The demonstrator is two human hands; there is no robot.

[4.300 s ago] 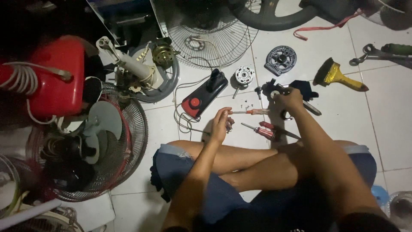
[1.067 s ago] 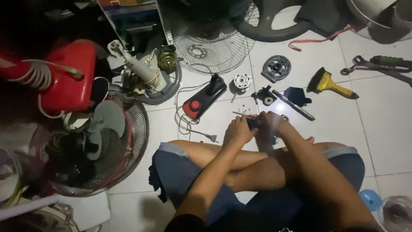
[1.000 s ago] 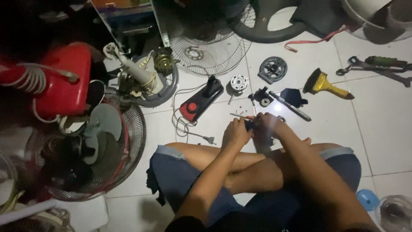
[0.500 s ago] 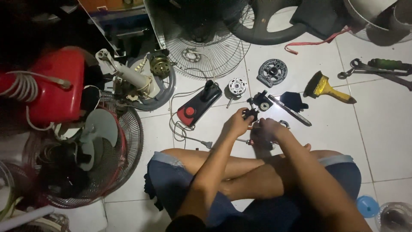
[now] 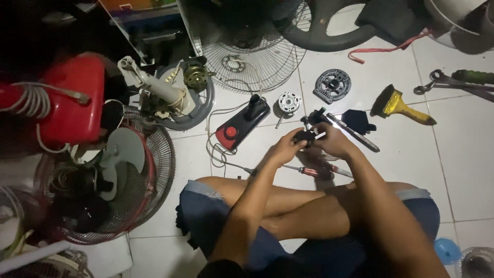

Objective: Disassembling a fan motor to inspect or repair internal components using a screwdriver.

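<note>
I sit cross-legged on a white tiled floor. My left hand [image 5: 284,149] and my right hand [image 5: 331,140] meet over a small black part [image 5: 304,136], both gripping it just above the floor. Two red-handled screwdrivers [image 5: 312,171] lie on the tiles under my hands, in front of my shins. A black flashlight [image 5: 350,131] lies lit just beyond my right hand. A black fan base with a red button [image 5: 240,125] sits left of my hands, with a small motor rotor [image 5: 288,102] beside it.
A wire fan guard [image 5: 247,51] and a round grey motor cover [image 5: 332,85] lie farther out. A yellow-handled brush [image 5: 401,105] and wrenches [image 5: 453,85] sit right. A fan with white blades in its cage [image 5: 118,180], a red casing [image 5: 69,105] and a fan neck [image 5: 164,92] crowd the left.
My hands left the screwdrivers on the floor, came together and took up the small black part. They have since shifted slightly away from my body; the view tilted a little.
</note>
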